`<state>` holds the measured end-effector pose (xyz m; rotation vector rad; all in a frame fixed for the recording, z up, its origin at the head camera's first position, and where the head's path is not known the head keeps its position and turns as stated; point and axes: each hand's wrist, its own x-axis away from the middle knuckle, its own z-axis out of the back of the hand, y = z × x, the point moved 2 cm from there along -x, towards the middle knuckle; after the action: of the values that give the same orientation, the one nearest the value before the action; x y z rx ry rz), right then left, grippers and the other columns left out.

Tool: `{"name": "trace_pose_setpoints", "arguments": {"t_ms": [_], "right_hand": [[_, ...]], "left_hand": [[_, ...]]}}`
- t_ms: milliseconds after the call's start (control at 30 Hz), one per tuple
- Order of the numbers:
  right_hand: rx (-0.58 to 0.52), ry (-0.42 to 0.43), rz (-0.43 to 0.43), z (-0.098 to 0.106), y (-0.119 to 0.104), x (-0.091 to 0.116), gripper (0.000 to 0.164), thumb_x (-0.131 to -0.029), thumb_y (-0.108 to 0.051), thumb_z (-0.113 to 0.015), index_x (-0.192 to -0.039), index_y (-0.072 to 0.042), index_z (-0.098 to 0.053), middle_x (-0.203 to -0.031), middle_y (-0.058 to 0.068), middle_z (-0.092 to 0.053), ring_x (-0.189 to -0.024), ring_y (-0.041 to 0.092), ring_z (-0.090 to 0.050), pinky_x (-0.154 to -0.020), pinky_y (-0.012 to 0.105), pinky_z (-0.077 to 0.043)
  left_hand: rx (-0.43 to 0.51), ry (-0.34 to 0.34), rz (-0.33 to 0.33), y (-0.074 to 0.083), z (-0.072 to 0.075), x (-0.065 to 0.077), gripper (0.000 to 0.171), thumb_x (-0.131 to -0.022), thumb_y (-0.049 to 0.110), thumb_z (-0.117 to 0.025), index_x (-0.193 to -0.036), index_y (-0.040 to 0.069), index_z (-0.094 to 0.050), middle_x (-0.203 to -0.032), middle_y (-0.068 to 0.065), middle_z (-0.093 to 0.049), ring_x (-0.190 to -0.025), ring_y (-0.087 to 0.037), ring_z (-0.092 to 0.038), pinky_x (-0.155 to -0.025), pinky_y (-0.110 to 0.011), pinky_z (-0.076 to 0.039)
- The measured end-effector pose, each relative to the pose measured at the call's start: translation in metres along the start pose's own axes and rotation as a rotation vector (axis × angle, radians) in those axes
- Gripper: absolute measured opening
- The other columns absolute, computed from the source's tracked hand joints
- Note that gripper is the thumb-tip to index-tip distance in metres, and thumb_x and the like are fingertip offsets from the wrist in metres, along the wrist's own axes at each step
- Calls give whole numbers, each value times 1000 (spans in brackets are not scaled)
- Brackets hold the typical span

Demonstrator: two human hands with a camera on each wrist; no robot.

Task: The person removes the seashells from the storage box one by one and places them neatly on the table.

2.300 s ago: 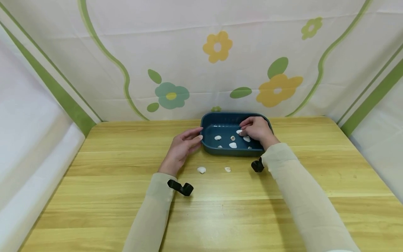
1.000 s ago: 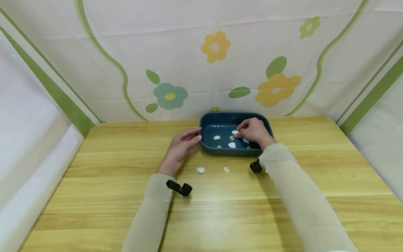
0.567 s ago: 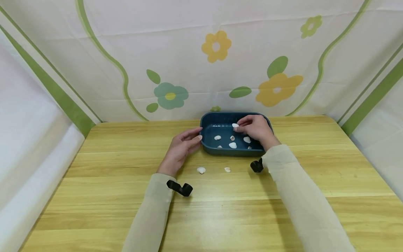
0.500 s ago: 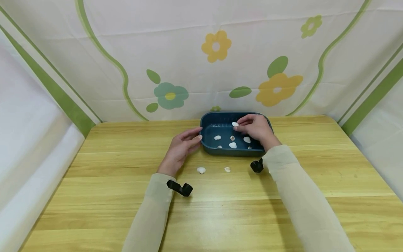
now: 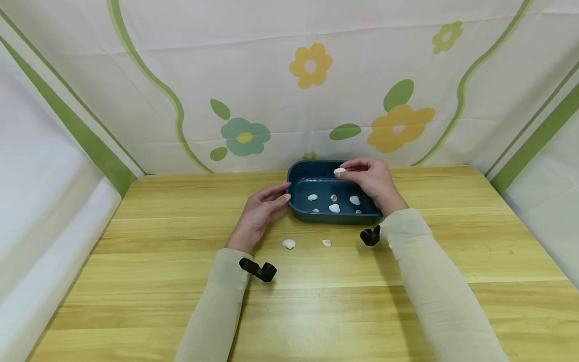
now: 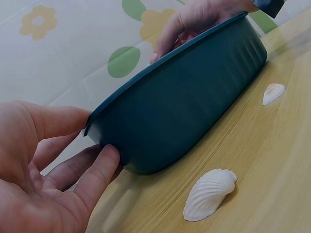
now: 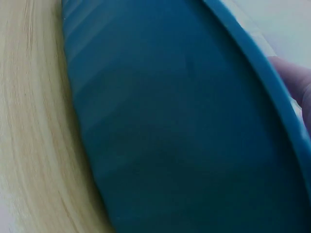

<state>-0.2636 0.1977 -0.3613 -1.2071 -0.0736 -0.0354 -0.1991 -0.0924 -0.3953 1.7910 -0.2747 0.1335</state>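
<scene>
My right hand [image 5: 377, 183] pinches a white seashell [image 5: 340, 171] between thumb and fingertips, above the back part of a dark blue rectangular tray [image 5: 316, 218]. The right wrist view shows mostly the tray's outer wall [image 7: 170, 121], with part of the hand beyond the rim. With fingers extended, my left hand [image 5: 260, 216] touches the tray's left end from outside, one digit at the rim and another on the wall [image 6: 160, 121]. Inside the tray lie several small shells, among them a white one [image 5: 334, 208] and a brownish spiral one [image 5: 333, 197].
On the wooden table [image 5: 181, 301], in front of the tray, lie a ribbed white shell [image 5: 288, 244] and a smaller pale shell [image 5: 326, 243]. A white cloth [image 5: 271, 30] with printed flowers hangs close behind the tray.
Over the last second my right hand has picked the white shell off the tray's floor and raised it toward the back rim. My left hand has stayed at the tray's end.
</scene>
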Motion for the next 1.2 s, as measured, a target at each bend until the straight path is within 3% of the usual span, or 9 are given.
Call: {"name": "trace_pose_setpoints", "arguments": {"t_ms": [300, 500, 667, 767, 1000, 1200], "right_hand": [[-71, -12, 4, 1, -1, 1, 49, -84, -44, -94, -122, -16, -80, -110, -12, -78, -114, 18, -64, -110, 38, -52], [-285, 16, 75, 6, -2, 3, 36, -88, -26, -93, -119, -12, -82, -100, -15, -81, -105, 13, -68, -93, 19, -58], [-434, -4, 101, 7, -3, 3, 26, -87, -12, -92, -111, -11, -83, -98, -10, -81, -97, 11, -70, -86, 16, -61], [-423, -3, 104, 7, -4, 3, 27, -87, -13, -92, -112, -10, -83, -98, -10, -81, -97, 11, -71, -86, 17, -61], [-276, 8, 118, 8, -7, 3, 29, -89, -22, -92, -115, -12, -84, -99, -13, -81, -98, 12, -70, -86, 19, -60], [-187, -6, 165, 13, -25, 21, 30, -90, -27, -90, -117, -14, -83, -103, -12, -78, -102, 14, -69, -87, 21, -60]], "left_hand": [[0, 1, 0, 0, 0, 0, 41, -104, 7, -72, -144, 14, -70, -154, -10, -63, -138, -26, -63, -109, -33, -59], [-1, 3, 0, -2, 1, -1, 40, -103, 7, -72, -143, 13, -71, -153, -10, -64, -129, -19, -67, -110, -33, -58], [-5, 3, -3, -2, 1, -2, 40, -103, 8, -72, -143, 14, -71, -153, -9, -64, -123, -14, -69, -112, -34, -57], [-5, 2, -2, -2, 1, -1, 40, -103, 8, -72, -143, 14, -71, -153, -8, -64, -125, -15, -68, -113, -36, -57], [-1, 3, -3, -2, 1, -1, 40, -104, 7, -72, -143, 14, -70, -153, -8, -64, -132, -20, -66, -112, -36, -57], [5, 7, -5, -3, 4, -2, 41, -104, 8, -71, -144, 14, -70, -155, -9, -63, -140, -27, -62, -112, -36, -57]]}}
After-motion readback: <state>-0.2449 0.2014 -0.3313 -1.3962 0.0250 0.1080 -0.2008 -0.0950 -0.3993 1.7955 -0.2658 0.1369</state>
